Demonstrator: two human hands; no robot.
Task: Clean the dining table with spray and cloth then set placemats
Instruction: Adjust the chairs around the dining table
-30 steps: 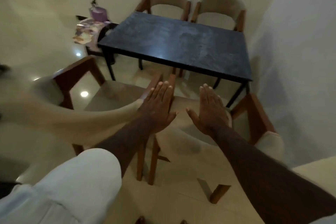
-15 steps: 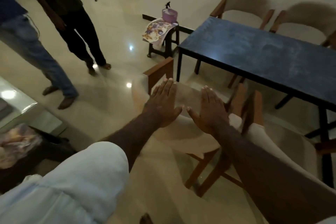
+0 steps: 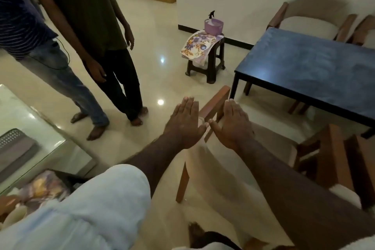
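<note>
- Blue-black desk [image 3: 304, 67] stands ahead and to the right of the right hand [image 3: 231, 126].
- Left hand [image 3: 183, 126] and right hand are flat, fingers straight, holding nothing, thumbs almost touching above a wooden chair [image 3: 215, 105].
- Spray bottle [image 3: 212, 14] and floral cloth [image 3: 197, 46] sit on a stool [image 3: 213, 71] well beyond both hands.

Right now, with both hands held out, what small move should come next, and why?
Probably step toward the stool and reach for the spray bottle there: the left hand and right hand are open and empty, and cleaning needs the spray.
</note>
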